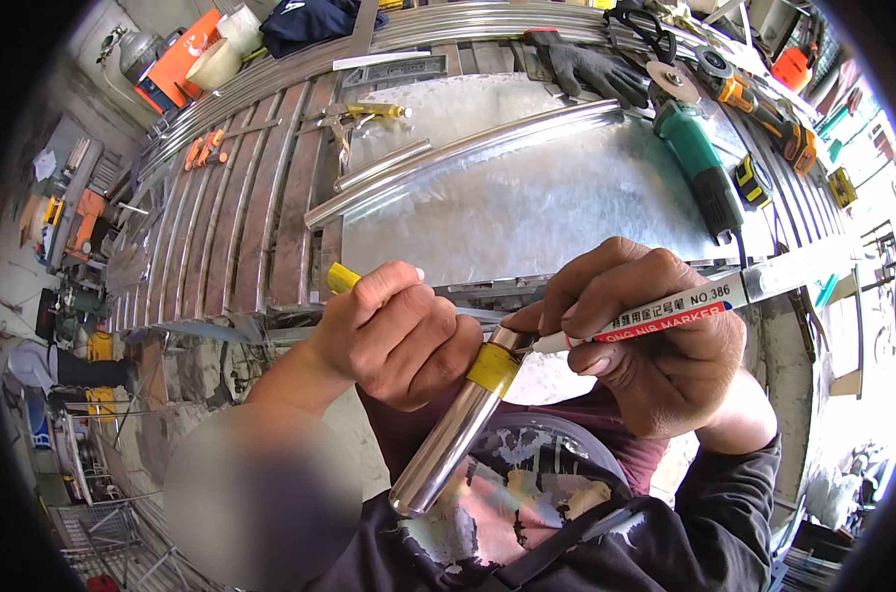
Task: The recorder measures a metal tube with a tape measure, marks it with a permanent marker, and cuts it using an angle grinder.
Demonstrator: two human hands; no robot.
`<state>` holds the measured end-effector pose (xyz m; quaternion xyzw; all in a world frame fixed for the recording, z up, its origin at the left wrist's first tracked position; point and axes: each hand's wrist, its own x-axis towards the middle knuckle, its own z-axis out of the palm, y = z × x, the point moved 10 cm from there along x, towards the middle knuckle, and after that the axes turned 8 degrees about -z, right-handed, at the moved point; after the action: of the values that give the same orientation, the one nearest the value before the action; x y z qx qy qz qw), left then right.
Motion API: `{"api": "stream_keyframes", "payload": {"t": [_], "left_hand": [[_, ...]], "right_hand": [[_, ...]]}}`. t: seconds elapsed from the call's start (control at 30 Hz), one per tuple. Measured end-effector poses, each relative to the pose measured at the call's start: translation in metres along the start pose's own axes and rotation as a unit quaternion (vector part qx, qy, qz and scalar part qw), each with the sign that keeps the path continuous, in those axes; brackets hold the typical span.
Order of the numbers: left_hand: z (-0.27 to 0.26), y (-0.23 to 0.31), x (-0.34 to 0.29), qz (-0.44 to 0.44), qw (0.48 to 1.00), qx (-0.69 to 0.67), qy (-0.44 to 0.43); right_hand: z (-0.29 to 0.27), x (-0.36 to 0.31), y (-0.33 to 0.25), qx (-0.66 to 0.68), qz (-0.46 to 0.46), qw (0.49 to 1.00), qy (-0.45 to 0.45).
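My left hand (pixel 399 335) is closed on a yellow strip (pixel 342 277), whose end sticks out past the curled fingers. The strip wraps as a yellow band (pixel 493 368) around a shiny steel tube (pixel 448 449), near the tube's upper end. The tube slants down toward my chest. In my right hand (pixel 655 345) is a white marker pen (pixel 655 311), gripped between thumb and fingers. Its tip meets the tube beside the band's upper edge, or lies very close to it. A fingertip of the right hand rests by the tube's upper end.
Beyond my hands, a slatted metal bench carries a sheet of metal (pixel 468 217) with long steel tubes (pixel 468 158) on it. A yellow-handled hammer (pixel 374 111), a grey glove (pixel 596 74), a green angle grinder (pixel 693 148), a yellow cordless grinder (pixel 759 104) and a tape measure (pixel 753 182) lie there too.
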<state>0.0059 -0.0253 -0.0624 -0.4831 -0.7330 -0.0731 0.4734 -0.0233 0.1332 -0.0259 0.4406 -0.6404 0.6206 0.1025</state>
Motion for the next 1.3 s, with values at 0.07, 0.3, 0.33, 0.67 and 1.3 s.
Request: {"api": "stream_keyframes", "payload": {"t": [0.07,0.3,0.33,0.67,1.3], "left_hand": [[0.0,-0.004,-0.001,-0.028,1.0,-0.006,-0.005],[0.003,-0.007,-0.005,-0.065,0.998,0.006,0.008],[0.003,-0.01,-0.006,-0.077,0.997,-0.005,0.008],[0.01,-0.034,-0.014,-0.218,0.941,-0.252,0.053],[0.103,-0.046,-0.016,-0.554,0.595,-0.583,0.009]], "right_hand": [[-0.001,0.001,0.0,0.0,-0.01,1.0,0.0],[0.001,0.006,0.002,0.001,-0.027,1.0,-0.015],[0.003,0.007,0.0,-0.014,-0.041,0.999,-0.029],[-0.04,0.01,0.015,0.119,-0.038,0.977,0.17],[-0.055,0.006,0.063,-0.178,0.004,0.974,0.137]]}}
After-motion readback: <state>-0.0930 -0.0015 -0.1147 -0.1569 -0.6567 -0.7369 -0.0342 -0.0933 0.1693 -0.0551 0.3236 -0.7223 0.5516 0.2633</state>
